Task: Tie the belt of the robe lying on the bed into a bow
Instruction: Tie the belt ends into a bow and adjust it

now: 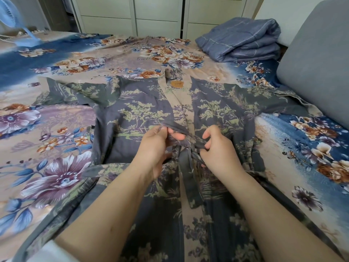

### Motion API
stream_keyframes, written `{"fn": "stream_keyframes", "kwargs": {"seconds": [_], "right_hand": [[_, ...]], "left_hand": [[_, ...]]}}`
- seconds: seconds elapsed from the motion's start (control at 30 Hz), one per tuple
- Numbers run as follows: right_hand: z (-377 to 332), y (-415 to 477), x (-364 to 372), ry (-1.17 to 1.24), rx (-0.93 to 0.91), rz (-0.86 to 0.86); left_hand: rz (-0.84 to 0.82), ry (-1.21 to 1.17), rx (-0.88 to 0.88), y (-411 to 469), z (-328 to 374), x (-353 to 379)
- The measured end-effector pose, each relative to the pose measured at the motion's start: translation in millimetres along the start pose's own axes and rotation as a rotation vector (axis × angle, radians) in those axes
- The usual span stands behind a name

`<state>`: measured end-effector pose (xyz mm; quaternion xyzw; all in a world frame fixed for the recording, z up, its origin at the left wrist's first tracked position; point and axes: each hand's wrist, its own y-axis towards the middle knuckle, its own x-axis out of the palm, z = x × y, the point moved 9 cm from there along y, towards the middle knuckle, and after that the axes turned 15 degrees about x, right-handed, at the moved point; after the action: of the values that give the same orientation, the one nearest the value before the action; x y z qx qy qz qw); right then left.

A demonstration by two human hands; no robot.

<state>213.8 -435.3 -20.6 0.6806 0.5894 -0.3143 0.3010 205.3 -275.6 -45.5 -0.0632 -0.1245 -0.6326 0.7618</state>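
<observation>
A grey-blue robe (143, 108) with a green tree print lies spread flat on the bed, collar away from me. Its matching belt (186, 173) crosses at the waist, and one tail hangs down the robe's front toward me. My left hand (154, 146) pinches a raised fold of the belt between thumb and fingers, just left of the crossing. My right hand (219, 148) grips the belt on the right side of the crossing, fingers curled around the fabric. A small knot sits between the two hands.
The bed carries a floral sheet (56, 140) in blue, beige and purple. A folded blue quilt (243, 42) lies at the far right by a grey padded headboard (317, 72). A blue fan (15, 19) stands at the far left. White cabinets (156, 14) run behind the bed.
</observation>
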Motion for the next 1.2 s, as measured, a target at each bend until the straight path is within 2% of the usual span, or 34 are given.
{"fn": "stream_keyframes", "kwargs": {"seconds": [0.2,0.33,0.57,0.73,0.83,0.93,1.0,1.07,1.2], "right_hand": [[10.1,2.7,2.1,-0.07,-0.004,0.032],[17.6,4.2,4.8,-0.095,0.014,0.035],[31.5,9.7,0.7,-0.081,0.051,0.065],[29.5,9.3,-6.4,-0.012,0.028,0.105],[12.6,8.5,-22.5,0.193,-0.038,0.145],[-8.6,4.3,-28.5,0.424,-0.089,0.076],[-22.6,-1.1,-26.3,0.493,-0.133,0.021],[-31.0,-6.7,-22.9,0.458,-0.172,-0.013],[-28.8,-6.5,-16.8,0.338,-0.153,-0.031]], "left_hand": [[0.168,-0.038,0.033,1.2,5.6,-18.3],[0.222,-0.113,0.06,-4.3,10.1,-21.2],[0.249,-0.047,0.08,-8.8,12.6,-23.9],[0.07,0.023,-0.052,-3.6,6.9,-18.7],[-0.027,0.044,-0.077,1.9,4.6,-14.8],[-0.121,0.086,-0.087,3.5,-2.4,-0.7],[-0.233,0.236,-0.082,2.4,-8.7,7.9],[-0.369,0.382,-0.077,-3.0,-12.4,17.2],[-0.58,0.504,-0.122,-19.5,-19.5,28.6]]}}
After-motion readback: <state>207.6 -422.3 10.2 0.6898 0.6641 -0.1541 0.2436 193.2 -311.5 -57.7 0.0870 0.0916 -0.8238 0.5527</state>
